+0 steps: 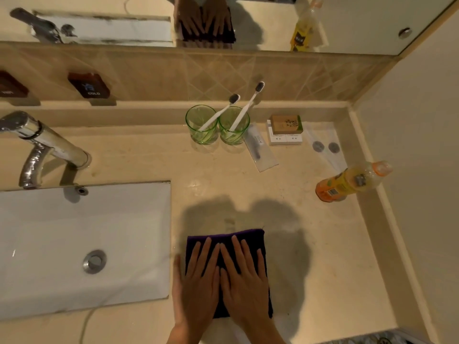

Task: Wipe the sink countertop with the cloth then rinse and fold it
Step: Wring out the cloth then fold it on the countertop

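Observation:
A dark purple cloth [250,238] lies folded into a rectangle on the beige countertop [323,256], just right of the white sink basin [74,244]. My left hand [196,281] lies flat on the cloth's left half with straight fingers. My right hand [244,279] presses flat on its right half, beside the left hand. Both hands cover most of the cloth; only its far edge and right side show.
A chrome tap [42,145] stands behind the basin. Two green glasses [217,125] with toothbrushes, a wrapped sachet [260,147], a soap box [285,127] and an orange bottle [347,182] stand at the back and right. A mirror [347,21] runs above the tiled backsplash.

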`<state>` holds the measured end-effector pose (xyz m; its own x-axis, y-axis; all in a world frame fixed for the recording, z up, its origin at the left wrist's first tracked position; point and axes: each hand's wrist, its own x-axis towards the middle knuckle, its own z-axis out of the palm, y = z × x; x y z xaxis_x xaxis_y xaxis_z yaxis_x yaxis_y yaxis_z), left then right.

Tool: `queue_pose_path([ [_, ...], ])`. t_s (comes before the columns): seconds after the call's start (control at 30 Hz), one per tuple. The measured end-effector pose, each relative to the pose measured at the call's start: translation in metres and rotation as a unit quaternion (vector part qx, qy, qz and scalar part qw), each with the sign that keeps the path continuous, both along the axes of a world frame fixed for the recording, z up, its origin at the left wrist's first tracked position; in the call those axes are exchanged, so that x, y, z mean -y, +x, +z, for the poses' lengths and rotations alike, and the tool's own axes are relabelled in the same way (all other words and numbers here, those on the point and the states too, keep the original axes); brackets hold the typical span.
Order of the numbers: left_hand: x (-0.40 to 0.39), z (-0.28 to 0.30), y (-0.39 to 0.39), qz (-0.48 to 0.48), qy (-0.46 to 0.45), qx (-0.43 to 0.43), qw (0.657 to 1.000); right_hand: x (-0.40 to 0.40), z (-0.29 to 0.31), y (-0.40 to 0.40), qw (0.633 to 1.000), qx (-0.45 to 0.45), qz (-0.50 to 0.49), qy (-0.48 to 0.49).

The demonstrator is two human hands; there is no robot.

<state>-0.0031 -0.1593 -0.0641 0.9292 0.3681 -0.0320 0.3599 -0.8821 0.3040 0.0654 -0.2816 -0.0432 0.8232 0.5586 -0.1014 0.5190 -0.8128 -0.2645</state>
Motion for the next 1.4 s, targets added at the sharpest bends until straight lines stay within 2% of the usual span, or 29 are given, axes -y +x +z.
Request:
queue_pose_path([
  [0.1, -0.011, -0.004, -0.022, 0.022, 0.011, -0.029, 0.999, -0.001, 0.003, -0.014, 1.000, -0.001, 0.031, -0.005],
  [0.23, -0.016, -0.002, -0.020, 0.044, -0.001, -0.015, 0.999, -0.008, 0.003, -0.008, 0.999, 0.013, 0.041, -0.011],
  [0.5, -0.065, 0.004, 0.048, 0.029, 0.025, -0.031, 0.999, -0.067, 0.000, 0.058, 0.999, 0.014, 0.045, -0.008],
  [0.63, -0.091, 0.005, 0.081, 0.001, 0.054, -0.008, 0.998, -0.092, 0.000, 0.088, 0.998, 0.042, 0.024, 0.035],
  [0.77, -0.121, 0.003, 0.122, 0.035, 0.044, 0.004, 0.998, -0.122, 0.001, 0.125, 1.000, 0.010, 0.021, 0.000],
  [0.93, -0.149, 0.001, 0.162, 0.042, 0.044, 0.001, 0.998, -0.148, 0.001, 0.163, 1.000, 0.005, 0.015, 0.004],
  [1.4, -0.166, 0.003, 0.190, 0.028, 0.039, -0.022, 0.999, -0.167, 0.000, 0.189, 1.000, 0.013, 0.022, -0.001],
])
